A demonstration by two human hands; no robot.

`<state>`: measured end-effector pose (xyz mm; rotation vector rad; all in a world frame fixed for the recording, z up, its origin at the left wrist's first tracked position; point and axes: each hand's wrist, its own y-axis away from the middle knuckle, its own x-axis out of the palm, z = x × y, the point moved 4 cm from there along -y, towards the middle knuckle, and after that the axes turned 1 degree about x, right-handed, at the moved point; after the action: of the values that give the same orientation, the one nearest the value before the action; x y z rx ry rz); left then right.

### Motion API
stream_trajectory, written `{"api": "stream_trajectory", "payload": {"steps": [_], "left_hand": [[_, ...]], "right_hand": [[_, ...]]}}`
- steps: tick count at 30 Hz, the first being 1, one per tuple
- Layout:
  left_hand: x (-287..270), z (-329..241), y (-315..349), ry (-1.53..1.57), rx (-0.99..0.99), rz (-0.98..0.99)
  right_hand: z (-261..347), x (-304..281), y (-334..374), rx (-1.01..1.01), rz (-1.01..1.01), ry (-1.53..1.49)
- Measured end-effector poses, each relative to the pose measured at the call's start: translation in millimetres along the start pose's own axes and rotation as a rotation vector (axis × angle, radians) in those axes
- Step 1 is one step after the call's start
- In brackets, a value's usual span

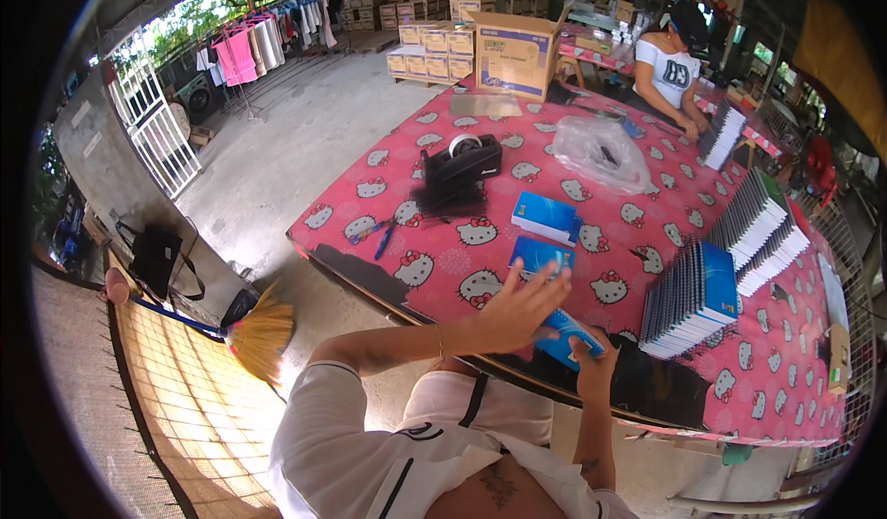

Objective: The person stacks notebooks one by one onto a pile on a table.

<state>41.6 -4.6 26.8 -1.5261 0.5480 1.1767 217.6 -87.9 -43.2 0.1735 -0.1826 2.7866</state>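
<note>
My left hand (527,308) has its fingers stretched out and spread, at the near edge of a blue-covered notebook (540,253) lying on the table. Whether its fingertips touch that cover I cannot tell. Close to the table's front edge, my right hand (594,357) grips another blue notebook (561,341), thumb on top; part of it is hidden by both hands. Beyond the left hand lies a small pile of blue notebooks (545,216). To the right of my hands stands a row of spiral-bound notebooks (684,311), the end one showing a blue cover.
More spiral notebooks (753,228) stand farther right. A black tape dispenser (471,160), a heap of thin black pieces (448,197), a blue-handled tool (384,240) and a clear plastic bag (605,154) lie on the pink table. Behind are a cardboard box (514,55) and a co-worker (667,71) handling notebooks.
</note>
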Motion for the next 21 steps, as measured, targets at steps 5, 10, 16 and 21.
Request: {"api": "stream_trajectory", "payload": {"steps": [5, 10, 16, 21], "left_hand": [[17.6, -21.3, 29.9, 0.027, -0.05, -0.006], [29.6, -35.4, 34.8, 0.051, 0.046, 0.002], [-6.0, -11.8, -24.0, -0.038, -0.082, -0.032], [43.6, -40.8, 26.3, 0.141, 0.077, -0.019]], "right_hand": [[6.6, 13.1, 5.3, -0.022, -0.024, 0.035], [8.4, 6.4, 1.4, 0.008, -0.01, -0.055], [11.9, 18.7, -2.5, 0.046, 0.088, -0.046], [5.1, 2.1, -7.7, -0.025, 0.048, 0.072]]}}
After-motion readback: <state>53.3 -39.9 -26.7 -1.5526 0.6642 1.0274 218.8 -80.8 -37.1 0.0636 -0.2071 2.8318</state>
